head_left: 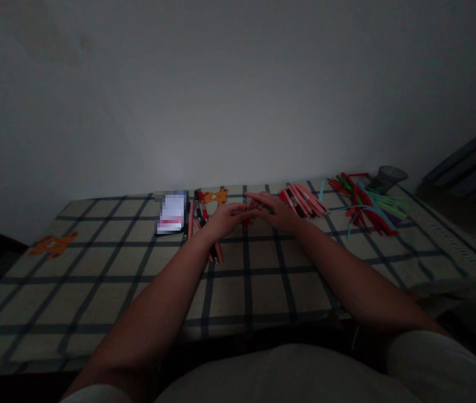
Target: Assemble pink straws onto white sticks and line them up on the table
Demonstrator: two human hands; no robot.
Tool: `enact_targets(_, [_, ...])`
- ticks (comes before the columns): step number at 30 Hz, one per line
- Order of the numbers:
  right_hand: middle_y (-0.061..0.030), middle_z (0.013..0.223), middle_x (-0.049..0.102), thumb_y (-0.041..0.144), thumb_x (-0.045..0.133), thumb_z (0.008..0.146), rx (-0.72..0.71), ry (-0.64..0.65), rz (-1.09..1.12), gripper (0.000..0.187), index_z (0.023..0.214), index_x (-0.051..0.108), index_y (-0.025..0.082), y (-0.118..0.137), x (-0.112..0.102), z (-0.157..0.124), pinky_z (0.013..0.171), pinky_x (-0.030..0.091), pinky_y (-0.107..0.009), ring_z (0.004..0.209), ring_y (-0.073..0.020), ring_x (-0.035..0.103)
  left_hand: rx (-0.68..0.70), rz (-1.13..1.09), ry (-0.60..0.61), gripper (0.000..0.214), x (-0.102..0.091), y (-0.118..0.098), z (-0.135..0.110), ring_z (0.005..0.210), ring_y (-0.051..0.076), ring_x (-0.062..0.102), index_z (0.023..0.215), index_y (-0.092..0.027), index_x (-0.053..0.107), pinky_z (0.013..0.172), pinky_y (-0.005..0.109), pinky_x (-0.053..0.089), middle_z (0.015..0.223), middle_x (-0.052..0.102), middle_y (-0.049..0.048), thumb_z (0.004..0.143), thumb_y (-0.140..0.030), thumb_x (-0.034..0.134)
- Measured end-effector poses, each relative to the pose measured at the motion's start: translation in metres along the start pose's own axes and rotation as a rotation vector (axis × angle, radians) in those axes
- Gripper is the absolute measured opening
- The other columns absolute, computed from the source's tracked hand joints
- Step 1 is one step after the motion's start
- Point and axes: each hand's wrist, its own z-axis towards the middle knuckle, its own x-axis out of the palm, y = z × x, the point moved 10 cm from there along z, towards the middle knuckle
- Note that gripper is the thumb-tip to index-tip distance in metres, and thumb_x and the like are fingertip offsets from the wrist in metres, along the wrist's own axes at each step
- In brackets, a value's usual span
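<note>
Over the middle of the table my left hand (227,219) and my right hand (279,214) meet at the fingertips. My left fingers are pressed together around something small that I cannot make out. A slim pink pen (255,196) seems to lie along the closed right fingers. Below the fingertips a bit of red (246,222) shows, mostly hidden. Beside my left hand lie several pink, red and black pens (191,218). Just past my right hand is a pile of pink pens (305,200) with black parts.
A checked cloth (107,302) covers the table, against a pale wall. A blurred phone-like item (172,212) lies left of the pens. Red, green and blue strips (366,207) spread at the right, near a dark mesh cup (388,178). Bear prints (54,245) mark the cloth.
</note>
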Motion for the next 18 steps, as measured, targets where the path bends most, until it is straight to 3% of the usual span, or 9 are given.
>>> enact_targets(9, [-0.0098,0.116,0.057,0.048,0.051,0.09,0.055,-0.091,0.013,0.055,0.14,0.043,0.025,-0.0074,-0.0088,0.0008,0.089,0.046,-0.037,0.098,-0.0189,0.055,0.012,0.032,-0.016,0.035,-0.0023,-0.0006,0.0009,0.074,0.016,0.065,0.103,-0.016,0.071,0.07,0.029,0.051,0.087,0.073,0.006,0.076,-0.039,0.069])
enact_targets(18, [-0.0087,0.11,0.061,0.048,0.049,0.092,0.032,-0.037,0.017,0.046,0.13,0.053,0.024,0.0019,-0.0028,0.0019,0.091,0.045,-0.038,0.101,-0.0196,0.056,0.002,0.035,0.007,0.034,-0.0003,0.0045,0.0019,0.076,0.016,0.065,0.106,-0.018,0.07,0.07,0.029,0.05,0.089,0.073,0.0064,0.078,-0.038,0.067])
